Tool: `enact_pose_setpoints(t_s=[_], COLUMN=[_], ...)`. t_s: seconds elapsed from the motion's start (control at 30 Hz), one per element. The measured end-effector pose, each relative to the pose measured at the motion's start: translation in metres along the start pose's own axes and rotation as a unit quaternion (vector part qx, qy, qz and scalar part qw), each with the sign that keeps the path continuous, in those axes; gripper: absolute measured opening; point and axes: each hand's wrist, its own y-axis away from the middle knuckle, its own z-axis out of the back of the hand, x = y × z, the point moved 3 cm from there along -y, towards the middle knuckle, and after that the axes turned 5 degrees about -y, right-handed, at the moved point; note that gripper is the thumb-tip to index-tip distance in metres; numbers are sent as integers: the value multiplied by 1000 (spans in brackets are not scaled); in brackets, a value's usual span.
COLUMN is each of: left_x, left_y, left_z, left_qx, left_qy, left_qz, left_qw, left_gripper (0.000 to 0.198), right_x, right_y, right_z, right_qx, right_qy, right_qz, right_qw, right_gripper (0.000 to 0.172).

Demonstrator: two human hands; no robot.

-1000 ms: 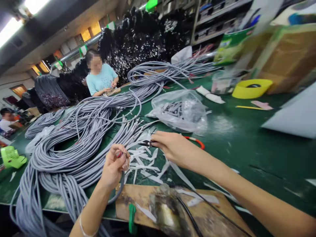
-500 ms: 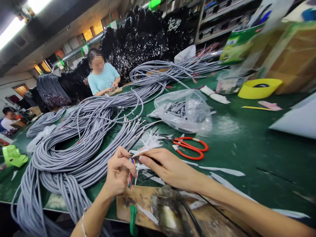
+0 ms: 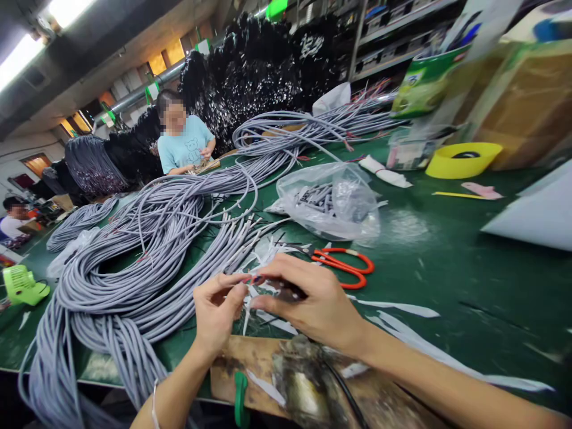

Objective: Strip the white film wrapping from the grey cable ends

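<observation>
Above the near edge of the bench, my left hand [image 3: 218,308] pinches thin coloured wires [image 3: 252,279], red and blue among them. My right hand [image 3: 313,295] comes in from the right, its curled fingertips closed at the other end of the same wires. The inside of the right hand's grip is in shadow. Behind the fingers lie scraps of white strip [image 3: 268,250] and, just beyond the right hand, red-handled scissors [image 3: 344,267]. Bundled grey cables [image 3: 134,268] spread out to the left, with stripped ends near the hands.
Below the hands, a wooden board [image 3: 250,357] carries a grimy metal block [image 3: 304,381] and a green handle [image 3: 241,396]. A clear bag of small grey parts [image 3: 330,205] lies ahead, a yellow ring [image 3: 465,159] to the right. Across the bench sits a person [image 3: 185,140].
Both hands have turned. The white strip between the fingertips no longer shows there, and the coloured wires now lie between both hands. The view has shifted slightly.
</observation>
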Motion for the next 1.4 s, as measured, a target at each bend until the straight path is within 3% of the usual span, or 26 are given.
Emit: enact_pose_setpoints(t_s=[0.1, 0.33, 0.47, 0.6, 0.73, 1.0, 1.1, 1.17, 1.27, 1.33, 1.4], left_x=[-7, -17, -9, -7, -9, -5, -3, -4, -5, -4, -1], left_y=[1, 3, 3, 0, -4, -6, -7, -8, -10, -10, -10], left_z=[-5, -14, -12, -9, -7, -10, -9, -6, -1, -1, -1], left_qx=[-27, -51, -76, -72, -70, -99, -102, -118, -109, -85, -68], left_qy=[-66, -70, 0, 72, 128, 138, 112, 99, 85, 74, 53], left_qz=[-29, -18, 21, 35, 113, 156, 151, 131, 107, 111, 120], left_qw=[997, 996, 997, 994, 983, 973, 977, 979, 985, 987, 989], left_gripper=[18, 37, 32, 30, 33, 37, 37, 34, 31, 36, 35], right_x=[5, 2, 3, 0, -6, -27, -37, -44, -61, -76, -91], right_y=[5, 7, 4, 1, 2, 11, 7, 3, -1, -2, 1], right_z=[-2, -6, -8, -12, -12, -24, -24, -19, 2, 25, 41], right_qx=[-34, -60, -69, -34, -28, -12, 55, 174, 322, 303, 287], right_qy=[48, 48, 8, -27, -45, -112, -65, 1, 183, 305, 335], right_qz=[50, 7, -47, -131, -185, -305, -307, -290, -276, -311, -342], right_qw=[997, 997, 996, 990, 981, 946, 948, 941, 887, 848, 830], right_gripper=[15, 19, 26, 32, 33, 30, 30, 34, 31, 20, 14])
